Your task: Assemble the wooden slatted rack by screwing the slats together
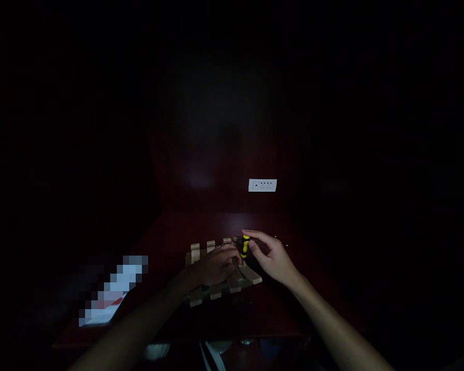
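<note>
A wooden slatted piece (195,296), made of several short pale slats across a crosswise strip, lies on the dark red table. My left hand (215,265) is laid over its middle, fingers bent down and gripping it close to the right end. In my right hand (274,258) is a yellow and black screwdriver (245,246), held nearly upright between thumb and fingers. Its lower end points at the inner end of a slanted slat (251,274) on the right side. My left fingertips are beside that spot and partly hide it, so the screw cannot be made out.
A blurred-out whitish flat object (114,293) lies at the table's left edge. A white power socket (262,185) is on the dark back wall. Tiny bright bits (286,245) lie beyond my right hand. Below the table's front edge (178,340), pale shapes show dimly.
</note>
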A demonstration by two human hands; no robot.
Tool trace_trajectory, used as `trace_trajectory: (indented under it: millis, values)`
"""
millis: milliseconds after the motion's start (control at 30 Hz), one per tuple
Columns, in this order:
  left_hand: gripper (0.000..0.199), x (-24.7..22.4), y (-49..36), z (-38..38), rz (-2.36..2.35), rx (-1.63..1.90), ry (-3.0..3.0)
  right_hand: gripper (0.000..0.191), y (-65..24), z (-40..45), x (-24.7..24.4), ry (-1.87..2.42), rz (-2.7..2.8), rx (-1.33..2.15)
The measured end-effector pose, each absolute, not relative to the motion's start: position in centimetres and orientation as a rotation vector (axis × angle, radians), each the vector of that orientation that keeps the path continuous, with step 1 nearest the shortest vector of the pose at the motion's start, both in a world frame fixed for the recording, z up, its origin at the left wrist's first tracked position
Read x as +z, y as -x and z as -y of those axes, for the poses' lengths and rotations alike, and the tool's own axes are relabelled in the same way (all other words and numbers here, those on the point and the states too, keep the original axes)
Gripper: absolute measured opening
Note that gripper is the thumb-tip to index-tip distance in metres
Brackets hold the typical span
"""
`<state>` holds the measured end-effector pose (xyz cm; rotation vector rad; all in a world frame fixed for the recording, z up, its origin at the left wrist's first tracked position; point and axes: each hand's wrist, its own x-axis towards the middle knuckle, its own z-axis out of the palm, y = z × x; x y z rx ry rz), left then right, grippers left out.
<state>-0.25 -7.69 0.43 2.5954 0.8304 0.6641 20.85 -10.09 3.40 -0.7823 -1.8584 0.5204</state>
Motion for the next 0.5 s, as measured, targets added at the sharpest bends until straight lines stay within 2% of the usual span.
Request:
trace_trajectory:
  millis: [500]
  values:
    - [0.031, 0.43, 0.31, 7.62, -0.854, 0.608, -2.578, 0.017, -20.18, 10.23, 3.45, 0.735, 1.751, 0.492]
